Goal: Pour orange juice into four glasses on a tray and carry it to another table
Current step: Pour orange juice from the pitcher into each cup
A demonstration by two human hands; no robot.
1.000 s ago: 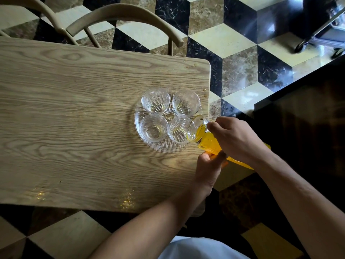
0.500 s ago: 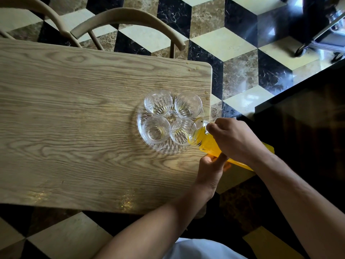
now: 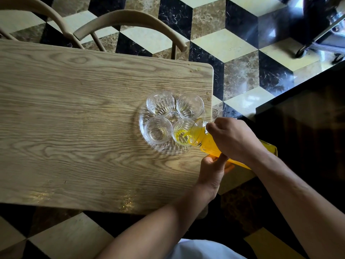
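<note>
A glass jug (image 3: 211, 144) of orange juice lies tipped over, its body gripped from above by the right hand (image 3: 233, 139), fingers curled round it, and steadied from below by the left hand (image 3: 214, 169), whose fingers wrap its underside. Just beyond the right knuckles, juice runs from the spout into the nearest glass (image 3: 183, 134), which holds a shallow yellow pool. The other three glasses, one beside it (image 3: 158, 130) and two farther out (image 3: 160, 103) (image 3: 190, 106), show little more than a faint film at the bottom. All four stand close together on a round ribbed glass tray (image 3: 164, 149).

The tray sits near the table's short edge, which passes just under the right hand; away from both hands the wooden table (image 3: 74, 118) stretches bare. Small droplets (image 3: 194, 69) dot its far corner. Beyond are two curved chair backs (image 3: 130, 19) and a cube-patterned marble floor (image 3: 233, 43).
</note>
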